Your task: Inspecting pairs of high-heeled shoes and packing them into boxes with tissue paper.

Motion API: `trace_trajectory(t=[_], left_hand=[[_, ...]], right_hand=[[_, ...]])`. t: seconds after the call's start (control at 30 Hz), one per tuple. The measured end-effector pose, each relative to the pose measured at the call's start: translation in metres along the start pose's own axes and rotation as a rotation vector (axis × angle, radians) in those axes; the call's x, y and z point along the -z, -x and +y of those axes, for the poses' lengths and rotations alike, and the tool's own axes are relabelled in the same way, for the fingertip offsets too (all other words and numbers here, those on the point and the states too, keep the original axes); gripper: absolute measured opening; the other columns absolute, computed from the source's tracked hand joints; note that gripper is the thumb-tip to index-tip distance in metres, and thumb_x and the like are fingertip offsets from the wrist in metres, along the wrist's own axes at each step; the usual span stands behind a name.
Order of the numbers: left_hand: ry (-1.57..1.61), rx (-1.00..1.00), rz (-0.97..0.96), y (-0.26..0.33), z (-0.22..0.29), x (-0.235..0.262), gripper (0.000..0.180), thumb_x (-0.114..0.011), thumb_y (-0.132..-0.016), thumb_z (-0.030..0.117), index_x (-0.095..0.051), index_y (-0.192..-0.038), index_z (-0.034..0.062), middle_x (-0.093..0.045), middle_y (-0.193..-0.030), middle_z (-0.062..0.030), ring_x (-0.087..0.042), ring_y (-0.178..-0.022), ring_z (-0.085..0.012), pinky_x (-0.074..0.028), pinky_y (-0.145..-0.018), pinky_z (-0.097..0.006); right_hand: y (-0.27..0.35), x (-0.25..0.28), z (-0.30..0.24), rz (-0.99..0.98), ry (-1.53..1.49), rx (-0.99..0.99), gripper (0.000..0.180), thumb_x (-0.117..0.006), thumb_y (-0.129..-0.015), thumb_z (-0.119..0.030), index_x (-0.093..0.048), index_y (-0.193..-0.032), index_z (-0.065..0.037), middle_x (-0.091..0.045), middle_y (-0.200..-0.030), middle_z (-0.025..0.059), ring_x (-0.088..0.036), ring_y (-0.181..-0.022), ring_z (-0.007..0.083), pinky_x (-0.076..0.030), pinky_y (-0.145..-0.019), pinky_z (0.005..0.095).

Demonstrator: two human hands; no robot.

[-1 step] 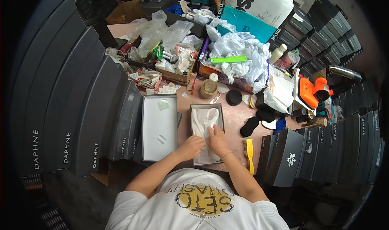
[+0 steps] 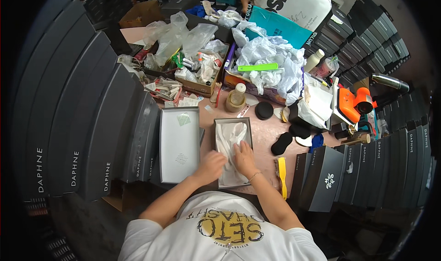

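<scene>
A shoe box [image 2: 251, 144] with grey sides lies uncovered on the pinkish table in front of me. White tissue paper [image 2: 229, 134] fills it, and what lies beneath is hidden. My right hand [image 2: 244, 160] rests on the paper at the box's right side, fingers stretched out over it. At the box's left edge is my left hand [image 2: 211, 165], smeared by motion; I cannot tell whether its fingers grip the paper. To the left lies the box lid [image 2: 179, 141], its pale inside facing up with a small greenish sticker on it.
Dark shoe boxes stack high at left [image 2: 92, 118] and stand in a row at right [image 2: 328, 178]. A yellow-handled brush [image 2: 282, 178], a black sponge [image 2: 281, 144] and a bottle [image 2: 236, 99] sit around the box. Behind is a carton of crumpled paper [image 2: 271, 59]; a person's arm [image 2: 245, 1] shows beyond.
My left hand has shifted a little leftward, off the paper's middle toward the box's left edge. My right hand stays on the paper.
</scene>
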State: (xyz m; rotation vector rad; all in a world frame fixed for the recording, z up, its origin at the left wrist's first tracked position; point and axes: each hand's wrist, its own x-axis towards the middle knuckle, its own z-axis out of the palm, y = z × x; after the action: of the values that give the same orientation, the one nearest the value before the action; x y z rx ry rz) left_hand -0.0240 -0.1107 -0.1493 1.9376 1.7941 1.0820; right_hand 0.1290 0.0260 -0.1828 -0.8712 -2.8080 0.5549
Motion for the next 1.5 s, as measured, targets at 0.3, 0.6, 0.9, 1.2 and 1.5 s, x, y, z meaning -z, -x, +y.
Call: trace_trajectory(t=[0.3, 0.6, 0.9, 1.2, 1.5], left_hand=[[-0.209, 0.483, 0.033, 0.048, -0.007, 0.07, 0.038, -0.067, -0.081, 0.034, -0.054, -0.074, -0.0013, -0.056, -0.066, -0.0165, -0.056, -0.061, -0.0355, -0.044, -0.057, -0.043], [-0.176, 0.654, -0.123, 0.012, 0.004, 0.064, 0.026, -0.059, -0.086, 0.021, -0.058, -0.078, -0.0034, -0.06, -0.067, -0.0185, -0.061, -0.062, -0.0277, -0.048, -0.06, -0.036], [0.745, 0.719, -0.022, 0.015, 0.056, 0.005, 0.039, -0.049, -0.096, 0.029, -0.049, -0.12, -0.0018, -0.054, -0.113, -0.0104, -0.053, -0.103, -0.021, -0.042, -0.087, -0.029], [0.913, 1.263, -0.169, 0.026, -0.004, -0.025, 0.055, -0.056, -0.09, 0.038, -0.044, -0.129, 0.0014, -0.054, -0.123, -0.0144, -0.055, -0.109, -0.0261, -0.041, -0.093, -0.038], [1.054, 0.847, -0.37, -0.023, 0.074, -0.029, 0.049, -0.065, -0.086, 0.02, -0.047, -0.124, -0.0058, -0.056, -0.119, -0.0152, -0.057, -0.106, -0.0231, -0.045, -0.092, -0.035]], right_hand=[[0.031, 0.094, 0.001, 0.174, -0.647, -0.322, 0.038, -0.061, -0.086, -0.014, -0.052, -0.121, -0.001, -0.054, -0.117, 0.022, -0.056, -0.105, 0.0324, -0.046, -0.089, 0.0376], [0.062, 0.099, -0.016, 0.035, -0.808, -0.346, 0.039, -0.059, -0.091, -0.019, -0.051, -0.124, 0.0, -0.06, -0.115, 0.013, -0.061, -0.097, 0.0206, -0.048, -0.084, 0.0319], [0.063, 0.111, 0.001, 0.167, -1.014, -0.514, 0.055, -0.058, -0.088, -0.041, -0.054, -0.118, 0.005, -0.064, -0.106, 0.017, -0.061, -0.099, 0.026, -0.046, -0.087, 0.0359], [0.028, 0.012, 0.022, -0.032, -0.642, -0.7, 0.059, -0.06, -0.081, -0.053, -0.065, -0.107, 0.0, -0.064, -0.101, 0.0262, -0.064, -0.093, 0.0342, -0.049, -0.078, 0.0413], [0.128, 0.158, 0.025, 0.191, -0.671, -0.337, 0.074, -0.072, -0.078, -0.03, -0.038, -0.139, -0.007, -0.042, -0.138, 0.0169, -0.038, -0.128, 0.028, -0.029, -0.106, 0.0354]])
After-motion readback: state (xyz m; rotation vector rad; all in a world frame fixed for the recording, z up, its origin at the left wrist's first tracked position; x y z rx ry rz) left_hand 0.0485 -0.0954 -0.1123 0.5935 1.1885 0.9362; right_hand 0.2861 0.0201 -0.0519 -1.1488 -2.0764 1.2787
